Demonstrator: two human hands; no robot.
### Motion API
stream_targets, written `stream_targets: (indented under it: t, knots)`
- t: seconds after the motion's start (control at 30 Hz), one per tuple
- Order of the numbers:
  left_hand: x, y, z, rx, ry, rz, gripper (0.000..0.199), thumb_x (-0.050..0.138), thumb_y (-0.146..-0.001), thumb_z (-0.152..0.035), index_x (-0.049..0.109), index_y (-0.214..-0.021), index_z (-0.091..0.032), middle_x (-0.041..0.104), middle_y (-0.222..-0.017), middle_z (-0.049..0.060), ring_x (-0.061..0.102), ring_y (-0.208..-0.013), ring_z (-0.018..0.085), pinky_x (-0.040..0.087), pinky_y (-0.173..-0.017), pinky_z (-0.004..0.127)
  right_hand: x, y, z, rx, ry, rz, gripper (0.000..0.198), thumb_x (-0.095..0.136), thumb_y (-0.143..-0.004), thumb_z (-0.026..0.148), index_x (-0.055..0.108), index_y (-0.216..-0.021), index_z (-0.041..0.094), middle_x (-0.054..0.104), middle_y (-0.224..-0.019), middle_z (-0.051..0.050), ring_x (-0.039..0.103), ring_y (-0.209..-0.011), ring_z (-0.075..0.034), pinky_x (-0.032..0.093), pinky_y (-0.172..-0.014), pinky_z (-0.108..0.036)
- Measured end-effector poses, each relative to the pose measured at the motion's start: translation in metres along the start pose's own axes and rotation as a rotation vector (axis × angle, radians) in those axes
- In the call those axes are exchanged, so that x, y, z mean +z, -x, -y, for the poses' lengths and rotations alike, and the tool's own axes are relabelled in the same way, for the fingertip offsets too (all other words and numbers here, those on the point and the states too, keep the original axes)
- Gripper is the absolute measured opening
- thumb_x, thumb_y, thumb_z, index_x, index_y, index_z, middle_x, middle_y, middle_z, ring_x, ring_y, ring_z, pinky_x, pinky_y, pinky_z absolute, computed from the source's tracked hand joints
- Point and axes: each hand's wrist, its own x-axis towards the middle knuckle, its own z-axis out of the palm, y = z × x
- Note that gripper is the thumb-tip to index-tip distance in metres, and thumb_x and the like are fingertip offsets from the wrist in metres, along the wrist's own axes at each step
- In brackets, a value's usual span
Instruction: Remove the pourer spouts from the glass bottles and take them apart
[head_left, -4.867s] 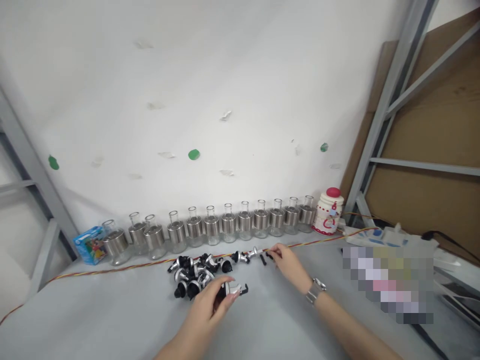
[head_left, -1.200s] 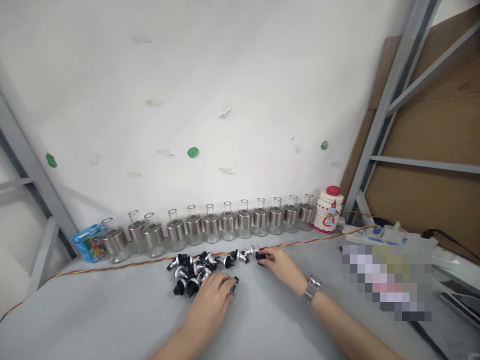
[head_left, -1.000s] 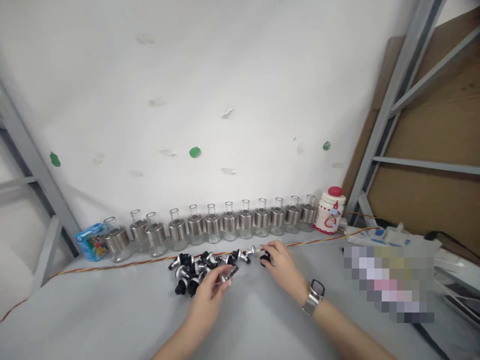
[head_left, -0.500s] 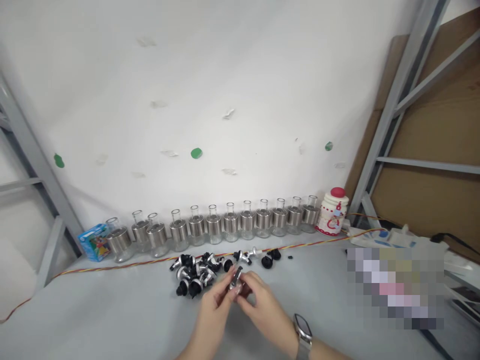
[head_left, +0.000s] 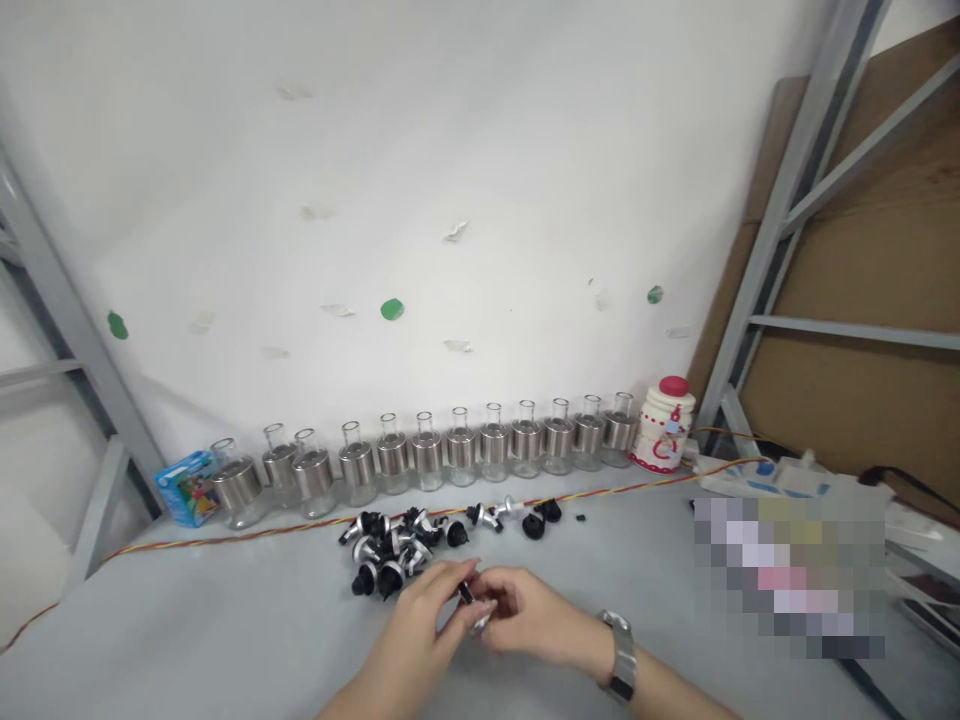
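Observation:
My left hand (head_left: 421, 622) and my right hand (head_left: 529, 618) meet at the front middle of the table, fingers closed around a small black-and-silver pour spout (head_left: 466, 592). Its black tip shows between the fingertips, and silver shows lower down; the rest is covered by fingers. Just beyond my left hand lies a pile of similar pour spouts (head_left: 391, 578), silver with black stoppers. Farther back, one more silver spout (head_left: 484, 516) rests beside a clear-white piece (head_left: 509, 507). Black round parts (head_left: 533, 526) lie to the right of these.
Several glass bottles with steel sleeves (head_left: 394, 454) line the wall. A blue box (head_left: 187, 490) stands at their left end, a white jar with a red lid (head_left: 661, 428) at their right. A red-yellow wire (head_left: 600, 492) crosses the table. A blurred-out item (head_left: 787, 575) lies at right.
My hands have shifted slightly down and turned, and the spout between them has tipped over to another angle. My right wrist has rotated, so the watch face no longer shows.

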Motion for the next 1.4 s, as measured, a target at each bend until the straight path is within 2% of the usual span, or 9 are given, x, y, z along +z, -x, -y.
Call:
stream_targets:
  t: [0.1, 0.2, 0.27, 0.4, 0.57, 0.7, 0.93, 1.2, 1.4]
  knots:
    - [0.006, 0.004, 0.001, 0.115, -0.249, -0.029, 0.031, 0.040, -0.085, -0.026, 0.051, -0.112, -0.018, 0.063, -0.096, 0.008, 0.060, -0.084, 0.016, 0.050, -0.074, 0.026, 0.009, 0.003, 0.002, -0.091, 0.169, -0.051, 0.022, 0.062, -0.056, 0.014, 0.053, -0.076, 0.015, 0.048, -0.066, 0.005, 0.040, -0.058, -0.007, 0.034, -0.052, -0.017]
    - [0.009, 0.007, -0.002, 0.215, -0.492, 0.023, 0.031, 0.031, -0.086, -0.019, 0.055, -0.104, -0.015, 0.065, -0.090, 0.009, 0.063, -0.074, 0.019, 0.052, -0.063, 0.028, 0.016, 0.006, 0.003, -0.083, 0.379, -0.168, 0.005, 0.054, -0.061, 0.014, 0.053, -0.066, 0.013, 0.046, -0.058, 0.006, 0.036, -0.053, -0.006, 0.029, -0.047, -0.016]
    - [0.008, 0.008, -0.004, 0.220, -0.548, 0.044, 0.034, 0.026, -0.085, -0.016, 0.059, -0.095, -0.016, 0.067, -0.081, 0.008, 0.064, -0.067, 0.019, 0.052, -0.057, 0.028, 0.017, 0.006, 0.003, -0.060, 0.485, -0.208, 0.002, 0.050, -0.062, 0.014, 0.051, -0.060, 0.013, 0.043, -0.053, 0.007, 0.034, -0.050, -0.006, 0.026, -0.044, -0.016]
    - [0.012, 0.007, -0.002, 0.128, -0.424, -0.022, 0.034, 0.025, -0.085, -0.017, 0.058, -0.089, -0.018, 0.068, -0.073, 0.005, 0.064, -0.064, 0.014, 0.051, -0.060, 0.021, 0.016, 0.006, 0.005, -0.096, 0.599, -0.203, 0.007, 0.046, -0.066, 0.017, 0.051, -0.062, 0.014, 0.042, -0.053, 0.006, 0.035, -0.051, -0.006, 0.026, -0.045, -0.016]
    - [0.026, 0.003, 0.005, 0.005, -0.401, -0.064, 0.034, 0.024, -0.085, -0.019, 0.058, -0.090, -0.015, 0.068, -0.072, 0.008, 0.065, -0.064, 0.018, 0.051, -0.058, 0.026, 0.017, 0.007, 0.013, -0.102, 0.810, -0.291, 0.012, 0.046, -0.070, 0.022, 0.053, -0.063, 0.015, 0.054, -0.058, 0.002, 0.040, -0.052, -0.008, 0.027, -0.048, -0.018]
    - [0.032, 0.003, 0.005, -0.083, -0.300, -0.084, 0.034, 0.024, -0.086, -0.020, 0.057, -0.095, -0.015, 0.069, -0.079, 0.009, 0.066, -0.069, 0.018, 0.051, -0.063, 0.026, 0.018, 0.008, 0.015, -0.108, 0.936, -0.319, 0.013, 0.046, -0.071, 0.023, 0.056, -0.069, 0.016, 0.062, -0.068, -0.002, 0.049, -0.057, -0.010, 0.030, -0.052, -0.020]
    - [0.029, 0.004, 0.000, -0.155, -0.041, -0.090, 0.037, 0.023, -0.088, -0.030, 0.054, -0.102, -0.014, 0.068, -0.088, 0.011, 0.064, -0.082, 0.018, 0.050, -0.070, 0.026, 0.019, 0.004, 0.011, -0.091, 1.078, -0.339, 0.018, 0.046, -0.069, 0.020, 0.059, -0.080, 0.015, 0.065, -0.077, -0.008, 0.058, -0.067, -0.017, 0.035, -0.058, -0.022]
    - [0.032, 0.002, -0.001, -0.218, -0.008, -0.066, 0.039, 0.022, -0.088, -0.031, 0.056, -0.094, -0.014, 0.068, -0.078, 0.011, 0.064, -0.078, 0.020, 0.049, -0.067, 0.029, 0.018, 0.006, 0.013, -0.110, 0.926, -0.281, 0.015, 0.045, -0.075, 0.024, 0.058, -0.075, 0.017, 0.064, -0.072, -0.003, 0.054, -0.059, -0.011, 0.033, -0.052, -0.019]
    - [0.029, 0.001, -0.003, -0.231, 0.025, -0.083, 0.039, 0.022, -0.088, -0.032, 0.057, -0.093, -0.014, 0.067, -0.074, 0.010, 0.064, -0.076, 0.020, 0.049, -0.069, 0.029, 0.020, 0.005, 0.012, -0.092, 0.971, -0.329, 0.017, 0.046, -0.075, 0.024, 0.059, -0.081, 0.016, 0.065, -0.078, -0.005, 0.058, -0.069, -0.015, 0.037, -0.060, -0.020]
